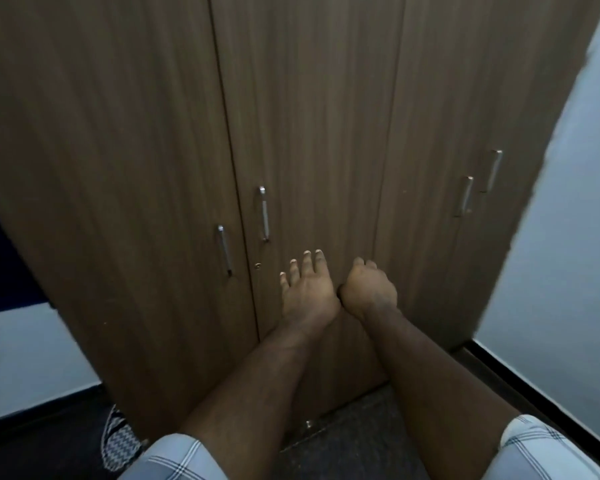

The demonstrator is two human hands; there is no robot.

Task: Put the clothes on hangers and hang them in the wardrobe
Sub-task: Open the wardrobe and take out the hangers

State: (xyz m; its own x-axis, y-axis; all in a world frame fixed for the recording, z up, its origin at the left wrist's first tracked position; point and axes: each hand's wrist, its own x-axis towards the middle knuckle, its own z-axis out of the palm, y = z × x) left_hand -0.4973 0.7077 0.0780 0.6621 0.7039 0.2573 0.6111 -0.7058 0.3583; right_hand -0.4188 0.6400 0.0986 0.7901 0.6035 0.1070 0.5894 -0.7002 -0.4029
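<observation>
Left hand point(307, 292) flat against the middle wardrobe door point(312, 133), fingers point(305, 263) straight and spread, holding nothing. Right hand point(368, 289) just beside it, touching at the thumb side, fingers curled under into a loose fist, knuckles toward the door; nothing visible inside the curl. Both forearms stretched forward from short checked sleeves point(174, 459) at the near edge.

Left of the hands, close by: a small keyhole point(257, 265), then a metal handle point(264, 213) on the same door, and a second handle point(225, 250) on the left door point(101, 150) across the seam. Far to the right, well apart from the hands: two more handles point(466, 195), one on each side of another seam.

All wardrobe point(420, 133) doors shut, seams tight; inside hidden, so contents cannot be told. No clothes or hangers identifiable anywhere in view; only a zigzag-patterned cloth point(118, 438) on the floor at the near left, by the wardrobe's corner, kind unclear.

Open room: dark floor point(343, 445) between the person and the wardrobe base; pale wall point(551, 237) closing in on the right with a dark skirting strip point(499, 372) running near; pale wall point(25, 358) low on the left, with a dark gap point(4, 265) above it beside the wardrobe's left edge.
</observation>
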